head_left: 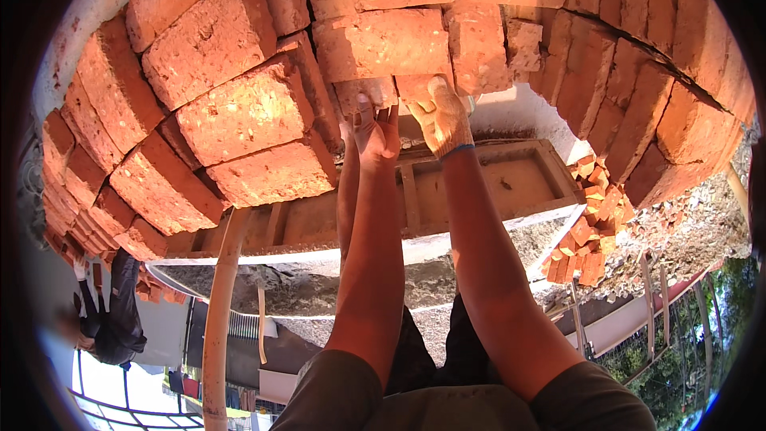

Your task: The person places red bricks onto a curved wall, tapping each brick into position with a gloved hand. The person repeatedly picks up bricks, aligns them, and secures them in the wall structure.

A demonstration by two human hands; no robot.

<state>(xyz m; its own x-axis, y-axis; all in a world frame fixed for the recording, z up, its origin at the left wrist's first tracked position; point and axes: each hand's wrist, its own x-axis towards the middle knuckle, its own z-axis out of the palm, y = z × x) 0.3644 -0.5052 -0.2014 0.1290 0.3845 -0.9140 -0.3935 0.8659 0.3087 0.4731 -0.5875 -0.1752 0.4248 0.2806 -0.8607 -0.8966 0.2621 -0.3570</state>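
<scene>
Both my arms reach forward to a stack of red bricks (381, 44). My bare left hand (375, 128) is closed at the lower edge of a short brick face (361, 94), its thumb up against the brick. Just right of it, my right hand (440, 118), in a pale yellowish work glove, is closed at the low edge of the neighbouring brick face (415, 86), thumb upward. The undersides of these bricks and some fingertips are hidden. A strip of another forearm (349, 183) shows beside my left one; whose it is I cannot tell.
Bricks stacked in courses rise on the left (247, 116) and right (638, 104). Below my hands lies a framed brown panel (511, 179) with a pale edge. A pole (222, 327) stands at left. Broken bricks (586, 239) and rubble lie right. Another person in dark clothing (120, 311) is at far left.
</scene>
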